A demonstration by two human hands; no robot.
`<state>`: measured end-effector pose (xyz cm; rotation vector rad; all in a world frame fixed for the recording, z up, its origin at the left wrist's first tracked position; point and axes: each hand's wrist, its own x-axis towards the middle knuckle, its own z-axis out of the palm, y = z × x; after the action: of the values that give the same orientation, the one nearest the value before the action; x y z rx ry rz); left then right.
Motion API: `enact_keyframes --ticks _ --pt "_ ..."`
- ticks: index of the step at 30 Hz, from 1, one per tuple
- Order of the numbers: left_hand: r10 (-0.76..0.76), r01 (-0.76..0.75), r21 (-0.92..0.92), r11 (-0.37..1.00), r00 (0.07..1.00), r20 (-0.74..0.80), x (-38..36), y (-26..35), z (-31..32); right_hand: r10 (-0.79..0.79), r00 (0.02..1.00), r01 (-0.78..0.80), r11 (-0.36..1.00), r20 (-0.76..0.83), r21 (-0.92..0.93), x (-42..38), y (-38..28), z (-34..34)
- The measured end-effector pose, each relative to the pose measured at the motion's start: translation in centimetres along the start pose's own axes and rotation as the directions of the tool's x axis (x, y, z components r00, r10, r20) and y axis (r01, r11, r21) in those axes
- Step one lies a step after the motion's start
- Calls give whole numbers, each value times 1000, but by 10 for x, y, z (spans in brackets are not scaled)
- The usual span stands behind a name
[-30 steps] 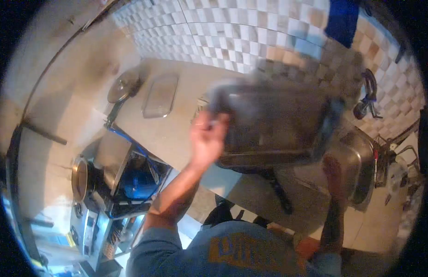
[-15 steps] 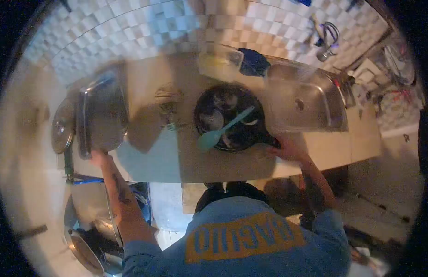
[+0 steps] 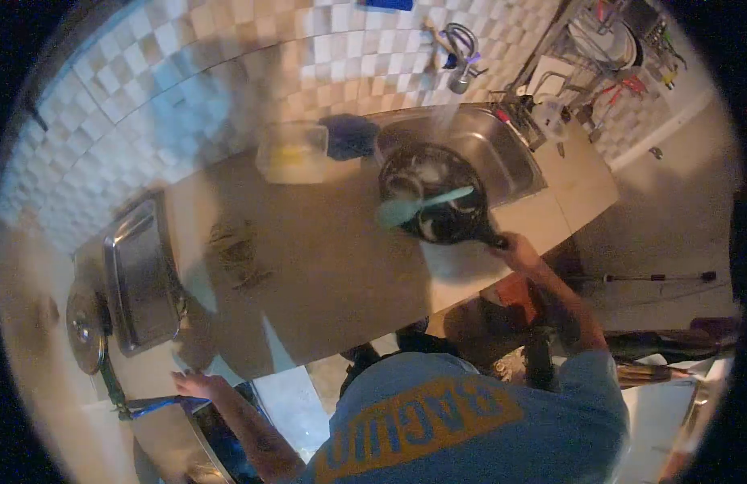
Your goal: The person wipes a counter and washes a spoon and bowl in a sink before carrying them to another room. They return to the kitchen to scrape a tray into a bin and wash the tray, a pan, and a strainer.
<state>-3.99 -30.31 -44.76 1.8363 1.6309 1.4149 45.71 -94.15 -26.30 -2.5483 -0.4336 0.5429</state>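
My right hand is closed round the handle of a black pan, which hangs over the sink's near-left edge. Across the pan lies a turquoise spatula, its head over the left rim. Several pale round shapes show inside the pan, too blurred to name. My left hand is empty, fingers stretched out, by the counter's front edge. A metal baking tray lies on the counter beyond it, apart from the fingers.
At the right of the counter is a steel sink, with a tap above it. A clear plastic container and dark blue cloth lie left of the sink. A round lid sits at the far left.
The pan, with the spatula on it, has moved from the counter to over the sink's edge. My left hand has come away from the baking tray. The camera view has turned.
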Motion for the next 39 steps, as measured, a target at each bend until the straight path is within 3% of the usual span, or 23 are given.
enact_keyframes --ticks 2,4,10,14,15,17,18,19,20,21,22,24,25,26,27,28,29,31,32,33,35,37,39 --pt "-235 237 -627 742 968 88 -43 54 10 42 996 -60 963 -73 -263 15 -2 -31" --pt "-541 540 -725 427 795 274 -69 137 14 21 995 -48 958 -99 -282 54 28 -42" --pt "-330 512 -700 498 858 393 -152 324 44 32 999 -33 933 -6 -358 143 44 -97" --pt "-145 406 -677 614 901 409 -227 377 59 -189 970 233 905 154 -356 259 131 -81" --pt "-27 340 -675 655 903 429 -248 382 64 -175 967 225 929 186 -295 284 140 -76" --pt "-29 325 -618 716 898 439 -292 403 81 -110 960 150 978 258 -141 308 152 -63" --pt "-28 350 -612 709 881 472 -310 408 89 -70 953 94 993 293 -70 313 155 -63" --pt "-48 371 -522 768 846 531 -320 428 98 5 952 86 956 305 -282 319 141 -72" --pt "-79 394 -429 813 805 588 -326 453 113 -205 977 214 949 60 -232 332 146 -47" --pt "6 353 -423 835 762 647 -327 479 134 -387 899 343 914 -207 -218 349 153 -16" --pt "89 311 -425 850 710 699 -326 503 163 -519 719 461 854 -463 -241 362 150 6" --pt "185 371 -391 842 482 857 -325 548 252 -627 779 626 775 22 -88 376 101 32" --pt "406 -86 -407 909 398 823 -324 594 292 -761 645 764 644 74 -37 379 82 56" --pt "321 193 -362 912 214 922 -332 618 339 -866 488 870 493 114 19 380 68 75" --pt "368 118 -366 923 5 930 -336 633 389 -847 488 872 486 212 -68 379 59 83" --pt "328 -86 -336 938 -101 939 -338 658 424 -811 496 868 473 311 -152 378 53 87" --pt "404 52 -405 913 28 914 -352 677 443 -759 506 863 447 410 -236 379 53 86" --pt "444 15 -451 893 148 884 -367 709 459 -852 476 879 472 219 -73 390 63 76" --pt "435 -156 -415 896 128 891 -366 728 461 -879 462 885 466 114 8 396 65 68" --pt "424 -323 -370 871 114 899 -365 739 465 -767 628 765 640 132 77 396 57 46" --pt "780 -703 -500 506 124 614 -364 672 509 -466 859 432 882 212 191 388 32 -6" --pt "892 -855 -458 243 12 452 -366 663 502 -516 849 486 847 115 215 397 36 -19" --pt "863 -869 -449 207 -54 503 -380 683 436 -505 859 403 768 83 498 390 32 -40"
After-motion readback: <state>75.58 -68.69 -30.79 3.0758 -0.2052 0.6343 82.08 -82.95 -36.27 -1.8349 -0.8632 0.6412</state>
